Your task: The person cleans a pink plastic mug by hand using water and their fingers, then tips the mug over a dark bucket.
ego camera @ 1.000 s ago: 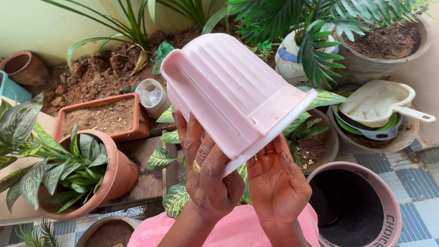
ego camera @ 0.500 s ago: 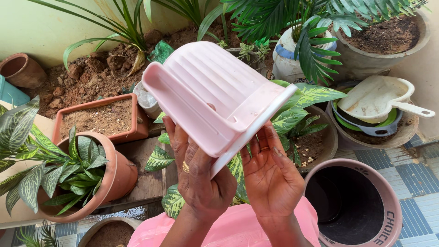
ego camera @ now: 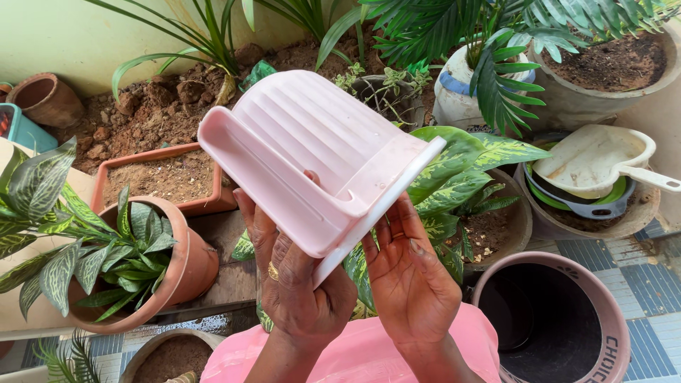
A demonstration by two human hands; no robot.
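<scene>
- Pink plastic container (ego camera: 312, 152), pale and ribbed along its outer wall, was held tilted above the plants, its flat base edge pointing to the upper left and its flanged rim slanting down toward the person.
- Its surface showed long parallel ridges; a raised lip ran along the rim, and a small notch sat at the near corner.
- Below and behind it stood a variegated leafy plant (ego camera: 461, 167) in a brown pot, partly hidden by the container and both hands.
- To the left stood a round terracotta pot (ego camera: 186, 262) with striped leaves, and just behind it a rectangular terracotta planter (ego camera: 167, 177) filled with dry soil.
- To the right, a dark empty bucket (ego camera: 560, 319) with a pinkish rim stood on the tiled floor (ego camera: 649, 273); beyond it a stack of shallow basins (ego camera: 589, 174) carried a cream scoop with a handle.
- Loose brown earth (ego camera: 152, 99) and palm fronds (ego camera: 496, 42) filled the far ground against the wall.
- Left hand (ego camera: 294, 280), ring on one finger, was half closed on the container's lower edge, fingers reaching up beneath the underside.
- Right hand (ego camera: 408, 273) was open, palm toward the camera, its fingers pressed flat against the rim, supporting rather than gripping it.
- Both wrists rose side by side from a pink garment (ego camera: 355, 358).
</scene>
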